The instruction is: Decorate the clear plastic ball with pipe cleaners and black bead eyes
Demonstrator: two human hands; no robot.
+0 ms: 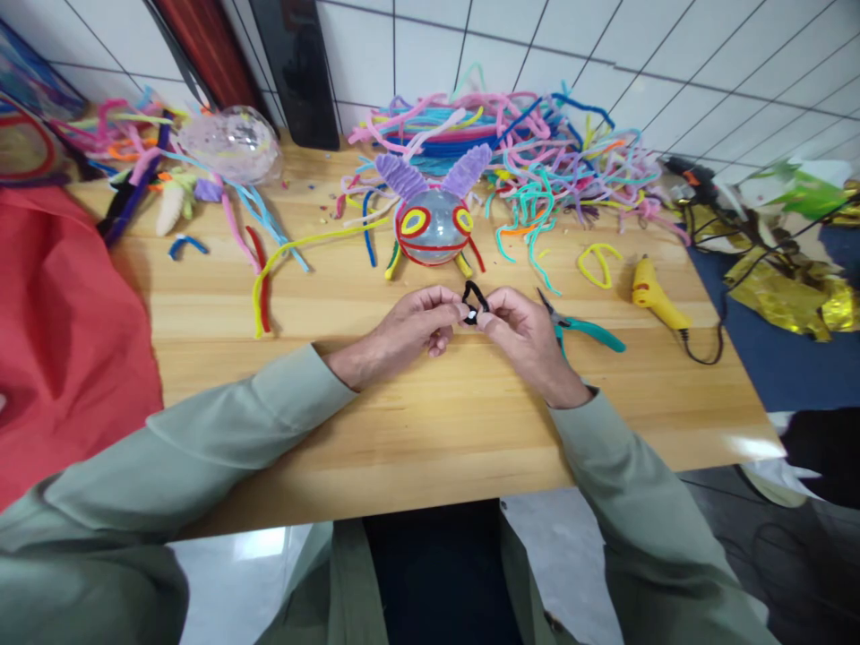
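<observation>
A small black loop (476,291) with a white bit at its lower end is held between my two hands over the wooden table. My left hand (420,324) pinches it from the left, and my right hand (524,336) grips its right side with thumb and fingers. Just beyond stands a clear, round figure (434,228) with purple pipe-cleaner ears, red and yellow rings for eyes and a red mouth line. Pliers with teal handles (595,332) lie beside my right hand, partly hidden by it.
Heaps of coloured pipe cleaners (463,134) lie along the wall. A yellow glue gun (658,300) with a black cord is at the right, near a yellow loop (597,266). Red cloth (73,340) covers the left side. Gold foil (779,287) lies beyond the right edge.
</observation>
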